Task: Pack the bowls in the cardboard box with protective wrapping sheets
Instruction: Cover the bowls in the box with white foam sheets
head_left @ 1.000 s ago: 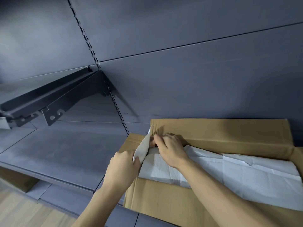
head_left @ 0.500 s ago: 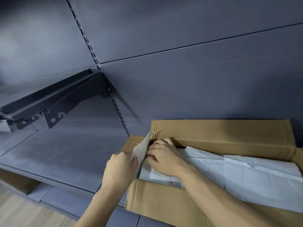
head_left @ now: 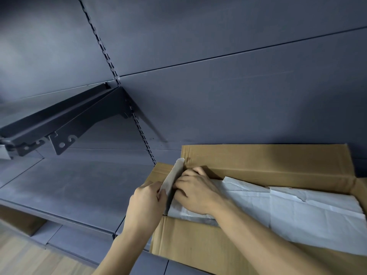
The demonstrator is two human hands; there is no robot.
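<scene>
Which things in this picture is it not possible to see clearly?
Head view:
- Bowls: none visible; the white wrapping sheets cover the inside of the cardboard box.
- Box's right side: cut off by the picture's edge.
- Right hand fingers: tips hidden behind the lifted sheet edge pinched by the left hand.

**Surroundings: dark metal shelving, wood floor**

A grey back wall [head_left: 218, 96] of flat metal panels fills the upper view; a thin horizontal seam [head_left: 238, 54] divides two panels on the right. A slotted upright [head_left: 111, 64] runs diagonally down the wall from top centre. Hooked into it is a dark bracket [head_left: 83, 124] with holes punched near its outer end, carrying an upper shelf [head_left: 49, 118] that extends left. Below lies a wide grey lower shelf [head_left: 79, 187], its surface dull and faintly scuffed. Under its front edge at far left sits a brown object [head_left: 21, 221], partly hidden. Light wood floor [head_left: 29, 259] shows at bottom left.
</scene>
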